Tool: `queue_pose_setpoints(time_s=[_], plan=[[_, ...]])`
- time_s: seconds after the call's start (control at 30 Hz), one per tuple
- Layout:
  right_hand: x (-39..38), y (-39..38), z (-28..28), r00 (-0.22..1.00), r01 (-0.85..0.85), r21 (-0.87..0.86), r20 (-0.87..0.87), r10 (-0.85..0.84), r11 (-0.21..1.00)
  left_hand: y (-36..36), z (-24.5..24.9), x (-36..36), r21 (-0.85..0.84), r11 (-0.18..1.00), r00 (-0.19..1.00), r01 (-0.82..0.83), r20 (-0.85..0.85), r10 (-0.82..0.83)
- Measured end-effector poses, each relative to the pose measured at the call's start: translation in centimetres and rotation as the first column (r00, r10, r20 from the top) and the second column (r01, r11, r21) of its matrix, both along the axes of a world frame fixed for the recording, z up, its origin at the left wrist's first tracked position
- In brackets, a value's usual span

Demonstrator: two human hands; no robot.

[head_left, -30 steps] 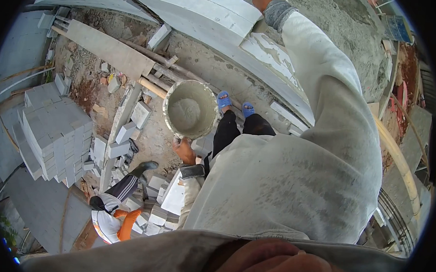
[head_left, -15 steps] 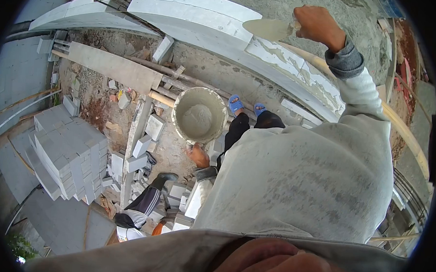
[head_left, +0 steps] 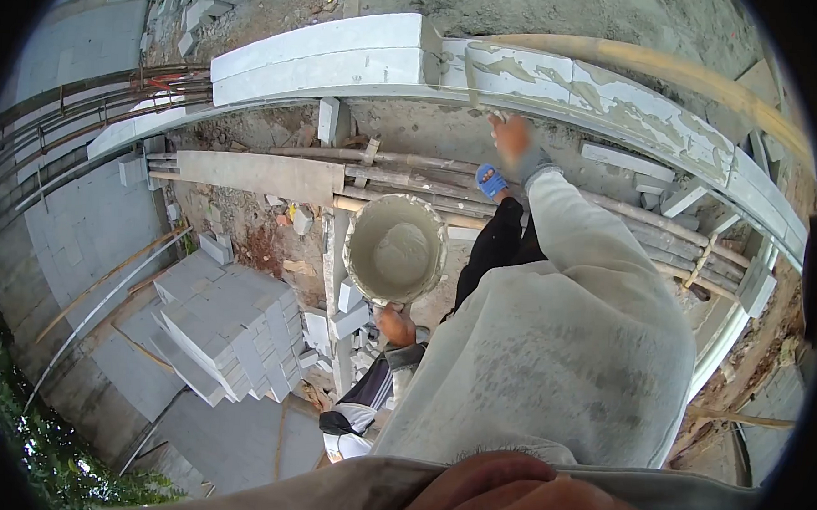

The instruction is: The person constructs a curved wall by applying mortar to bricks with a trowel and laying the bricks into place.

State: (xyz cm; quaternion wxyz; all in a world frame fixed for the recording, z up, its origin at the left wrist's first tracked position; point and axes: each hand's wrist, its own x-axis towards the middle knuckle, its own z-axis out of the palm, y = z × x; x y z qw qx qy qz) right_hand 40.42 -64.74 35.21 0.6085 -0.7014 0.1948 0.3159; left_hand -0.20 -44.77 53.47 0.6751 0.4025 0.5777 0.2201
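My left hand (head_left: pixel 398 327) is closed on the near rim of a bucket (head_left: pixel 362 244) crusted with mortar. Wet grey mortar (head_left: pixel 404 253) lies in the bottom of the bucket. Slightly blurred, my right hand (head_left: pixel 512 139) grips a trowel (head_left: pixel 472 77), whose handle is mostly hidden by the fingers. Its blade appears almost edge-on against the low wall of white blocks (head_left: pixel 316 64), close to the end of the upper course. To the right of the blade, grey mortar (head_left: pixel 607 95) is smeared unevenly over the blocks.
Bamboo poles (head_left: pixel 421 178) and a board (head_left: pixel 257 175) lie beside the wall. A block stack (head_left: pixel 233 311) stands at lower left, near a person's striped trouser leg (head_left: pixel 371 390). Rebar (head_left: pixel 96 105) runs at left; a thick bamboo pole (head_left: pixel 654 61) lies behind the wall.
My right hand and trowel have come down from above the wall to its near side. The view has shifted, with more wall showing at right. My left hand still holds the bucket.
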Motion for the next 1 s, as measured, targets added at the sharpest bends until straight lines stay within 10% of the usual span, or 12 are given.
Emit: queue_pose_setpoints(time_s=[0.77,0.87,1.0], plan=[[-5.1,4.1,6.0,0.992,0.119,0.483,-0.016,-0.127,0.867,-0.4,-1.3,-1.8,-0.065,0.997,0.999,0.036,-0.038,-0.039],[-1.7,5.3,5.3,0.973,0.21,0.344,0.017,-0.229,0.915,-1.0,-0.3,-0.4,-0.043,0.999,0.999,0.011,-0.032,-0.013],[2.4,8.2,1.8,0.952,-0.005,-0.215,0.299,0.07,0.977,-0.5,-1.4,-1.1,-0.036,0.999,0.999,0.038,0.004,-0.038]])
